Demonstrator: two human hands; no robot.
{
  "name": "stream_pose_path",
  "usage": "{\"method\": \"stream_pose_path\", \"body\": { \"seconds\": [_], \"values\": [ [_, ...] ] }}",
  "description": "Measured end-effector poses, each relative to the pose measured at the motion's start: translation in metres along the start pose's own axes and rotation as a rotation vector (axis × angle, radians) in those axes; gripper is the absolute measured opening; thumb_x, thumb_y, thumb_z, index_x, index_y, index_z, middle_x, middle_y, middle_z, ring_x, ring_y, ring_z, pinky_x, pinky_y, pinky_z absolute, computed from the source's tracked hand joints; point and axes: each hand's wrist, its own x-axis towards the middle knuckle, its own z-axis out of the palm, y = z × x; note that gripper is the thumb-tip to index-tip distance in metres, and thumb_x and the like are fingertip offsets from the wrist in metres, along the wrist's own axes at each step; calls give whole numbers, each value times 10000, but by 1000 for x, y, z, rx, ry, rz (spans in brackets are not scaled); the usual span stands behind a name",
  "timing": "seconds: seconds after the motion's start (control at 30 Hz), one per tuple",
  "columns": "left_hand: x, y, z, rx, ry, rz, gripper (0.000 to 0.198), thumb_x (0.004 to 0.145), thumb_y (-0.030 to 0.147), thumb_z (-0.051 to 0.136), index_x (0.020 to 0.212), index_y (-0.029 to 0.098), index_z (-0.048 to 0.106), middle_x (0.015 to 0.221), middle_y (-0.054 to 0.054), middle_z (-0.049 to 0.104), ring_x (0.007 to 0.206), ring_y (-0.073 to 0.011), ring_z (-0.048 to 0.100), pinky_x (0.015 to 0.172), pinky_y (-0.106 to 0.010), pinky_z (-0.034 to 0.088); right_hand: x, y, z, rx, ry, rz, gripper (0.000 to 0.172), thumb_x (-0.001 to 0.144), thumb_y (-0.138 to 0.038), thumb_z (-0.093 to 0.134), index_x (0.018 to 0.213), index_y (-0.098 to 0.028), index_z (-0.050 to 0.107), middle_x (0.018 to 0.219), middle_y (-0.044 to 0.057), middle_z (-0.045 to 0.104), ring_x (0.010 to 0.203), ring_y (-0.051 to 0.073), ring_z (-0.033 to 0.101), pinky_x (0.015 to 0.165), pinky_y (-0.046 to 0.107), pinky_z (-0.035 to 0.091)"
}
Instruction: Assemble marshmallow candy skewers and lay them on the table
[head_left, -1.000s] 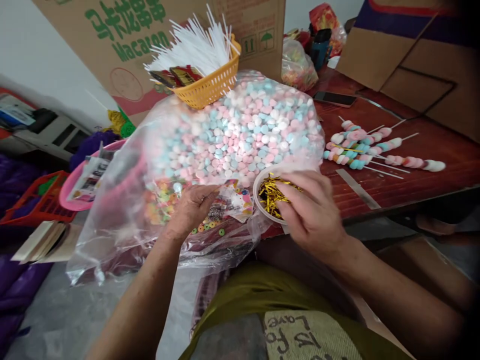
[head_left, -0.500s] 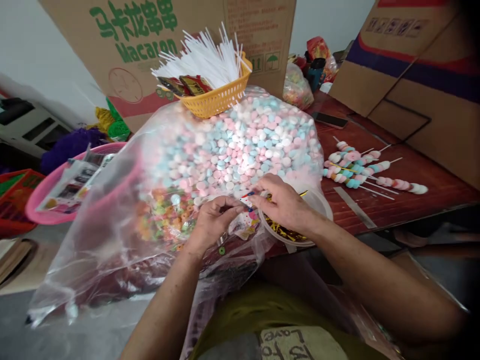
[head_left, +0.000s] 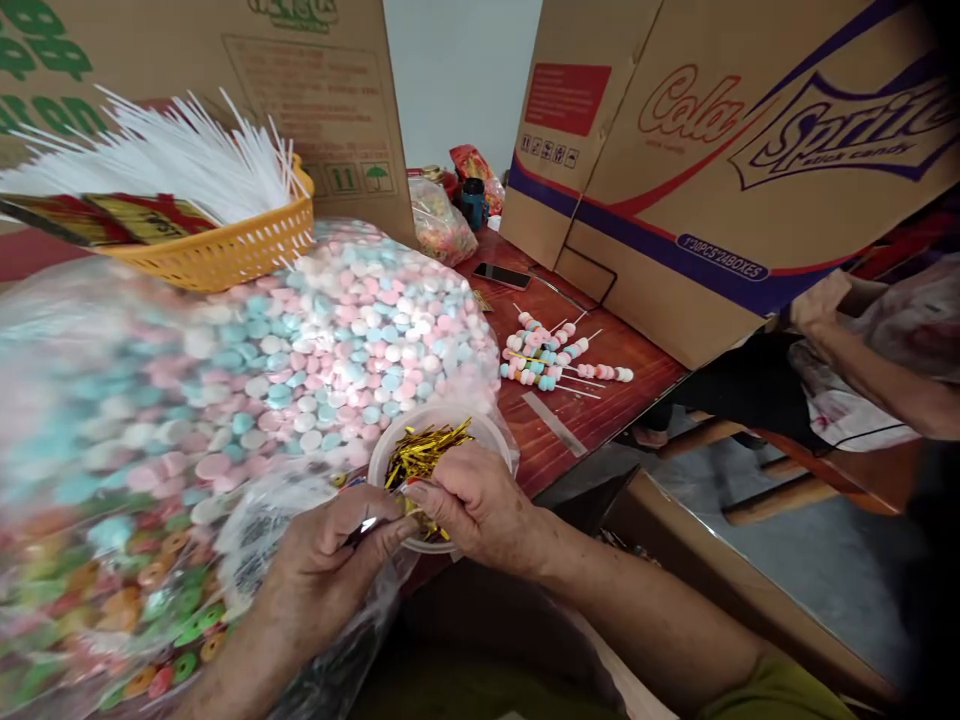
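My left hand (head_left: pixel 322 560) is closed, thumb and fingers pinching a small shiny plastic bag (head_left: pixel 367 524) that they mostly cover. My right hand (head_left: pixel 476 505) pinches at the top of the same bag, fingertips almost touching the left ones. Bits of red and blue print show at the fingers. Just behind and under my right hand stands a white plastic bowl (head_left: pixel 384 440) of gold twist ties (head_left: pixel 424 452). Left of my hands, a crumpled clear bag with dark print (head_left: pixel 259 540) lies by ring-shaped gummy candies (head_left: pixel 176 625).
A big clear sack of pastel candies (head_left: pixel 360 330) covers much of the table, with a yellow basket (head_left: pixel 225 250) of white sticks on it. Candy skewers (head_left: pixel 551 355), a phone (head_left: pixel 501 276) and cardboard boxes (head_left: pixel 585 170) are beyond. Another person's hand (head_left: pixel 823 300) is at far right.
The view has swung right and closer, so the sack and basket sit further left and the other person's hand shows. My hands stay pinched together, now in front of the bowl.
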Motion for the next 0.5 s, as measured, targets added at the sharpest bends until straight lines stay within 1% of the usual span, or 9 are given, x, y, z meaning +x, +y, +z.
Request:
{"method": "stream_pose_path", "body": {
  "seconds": [0.07,0.13,0.2,0.27,0.33,0.37,0.4,0.43,0.5],
  "values": [
    [3,0,4,35,-21,69,150,851,286,563,776,207,666,717,10,695,632,-125,638,579,-178,477,-3,14,-8,-49,-7,83,479,932,-432,337,503,-218,338,488,-21,393,506,121,385,538,268,325],
    [2,-1,3,64,-25,65,189,870,297,531,767,206,662,676,18,676,586,-114,608,561,-170,464,-3,39,-24,-140,38,216,495,940,-435,329,509,-207,417,497,-23,434,495,107,412,513,237,337],
    [-2,-1,-2,88,-15,-13,256,892,328,486,737,196,640,637,18,641,561,-112,573,542,-172,449,-5,73,-49,-249,143,348,445,933,-388,340,560,-194,488,564,-2,503,552,117,455,544,232,357],
    [-6,-2,-9,111,-11,-106,324,909,369,439,709,188,617,615,11,611,554,-118,549,523,-181,432,-7,110,-78,-365,259,457,336,876,-312,415,585,-182,523,633,39,539,660,154,480,622,263,369],
    [-9,-5,-15,118,-3,-154,372,907,408,427,668,184,601,577,8,581,533,-122,529,499,-191,416,-8,141,-99,-451,316,545,279,816,-252,446,561,-176,530,634,66,545,685,183,478,652,296,364],
    [-9,-7,-16,112,19,-166,380,897,427,439,659,183,605,559,8,572,522,-124,523,492,-196,415,-8,152,-103,-478,328,575,262,796,-240,451,559,-172,540,635,77,551,682,192,477,653,309,362],
    [-9,-11,-16,99,54,-177,374,885,443,457,676,183,625,563,5,584,528,-128,532,500,-201,425,-6,159,-102,-497,335,594,258,790,-236,444,569,-167,557,639,86,560,678,200,479,652,317,363],
    [-8,-14,-14,78,95,-188,358,872,454,478,717,183,653,594,-2,615,553,-136,557,524,-208,446,-2,162,-96,-510,337,601,261,796,-237,431,595,-161,580,657,96,575,685,207,485,657,323,366],
    [-7,-20,-7,34,204,-220,334,856,460,507,831,184,693,719,-25,691,656,-157,618,618,-233,498,8,158,-76,-527,339,585,286,827,-243,395,690,-148,629,737,113,615,740,219,509,694,330,380]
  ]
}}
